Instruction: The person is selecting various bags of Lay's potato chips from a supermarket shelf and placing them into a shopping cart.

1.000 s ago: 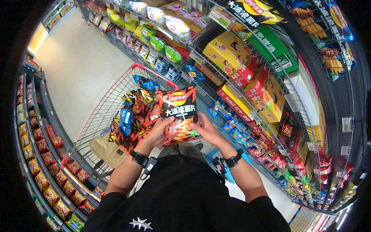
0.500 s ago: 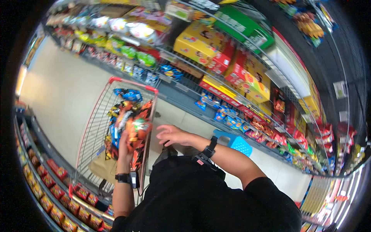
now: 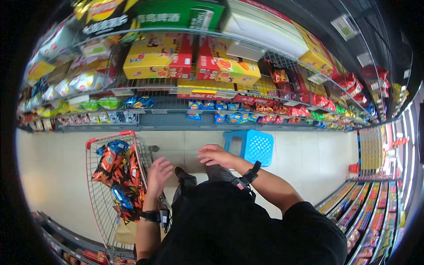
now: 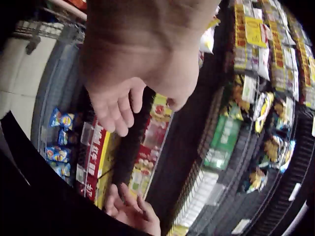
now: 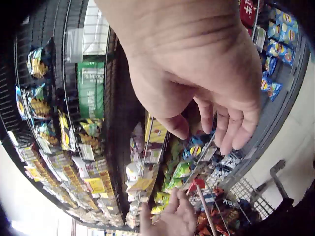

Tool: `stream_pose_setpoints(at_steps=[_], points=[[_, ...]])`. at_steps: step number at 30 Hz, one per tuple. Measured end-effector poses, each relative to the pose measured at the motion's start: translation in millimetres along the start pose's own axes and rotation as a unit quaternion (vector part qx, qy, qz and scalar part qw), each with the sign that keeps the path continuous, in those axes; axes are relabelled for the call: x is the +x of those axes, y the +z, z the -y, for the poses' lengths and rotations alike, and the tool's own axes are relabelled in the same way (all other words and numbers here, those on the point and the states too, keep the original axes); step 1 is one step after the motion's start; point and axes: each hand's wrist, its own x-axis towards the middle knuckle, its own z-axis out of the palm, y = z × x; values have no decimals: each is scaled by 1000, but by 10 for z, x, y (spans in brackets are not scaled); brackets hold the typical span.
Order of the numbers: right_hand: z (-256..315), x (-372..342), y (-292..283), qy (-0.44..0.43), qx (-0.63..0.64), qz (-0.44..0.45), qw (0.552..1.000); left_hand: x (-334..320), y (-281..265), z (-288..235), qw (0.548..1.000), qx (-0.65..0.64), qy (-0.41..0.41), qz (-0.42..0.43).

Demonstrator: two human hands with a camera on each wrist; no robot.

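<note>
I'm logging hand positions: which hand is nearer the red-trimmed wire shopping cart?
Left: the left hand is just beside the cart; the right hand is farther from it, toward the blue plastic stool.

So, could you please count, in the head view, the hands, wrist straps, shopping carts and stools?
Hands: 2 (left hand, right hand)
Wrist straps: 2
Shopping cart: 1
Blue stool: 1
Total: 6
</note>
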Motion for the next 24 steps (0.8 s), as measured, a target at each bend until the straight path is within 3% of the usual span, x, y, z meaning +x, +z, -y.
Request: stream_pose_setpoints(at_steps=[2,6,7,9,10,11,12,14,19,24], points=[[-32,-103,-261,-22,40,-34,998,16,742,-290,979,79,-44,185],[-163,-303,-776,-55,116,-72,989,-291,2312,-1011,877,91,-45,470],[-197,-338,-886,-61,123,-63,989,-346,2635,-1141,829,97,-60,548],[-277,-473,-1146,-71,152,-87,982,-392,3461,-1151,687,-1,101,719],[-312,-523,-1279,-80,165,-81,980,-381,3865,-1172,640,-27,97,762],[-340,-583,-1421,-82,179,-93,976,-447,4184,-1233,625,-34,29,779],[-366,-640,-1545,-83,193,-104,972,-682,4462,-711,643,-219,116,724],[-401,-784,-1825,-98,209,-115,966,-1011,4882,-697,694,-224,20,684],[-608,-1061,-2557,-115,298,-196,927,-809,5645,-232,675,-197,-10,711],[-763,-1274,-3169,-144,342,-206,906,-609,6181,259,659,-182,-44,729]])
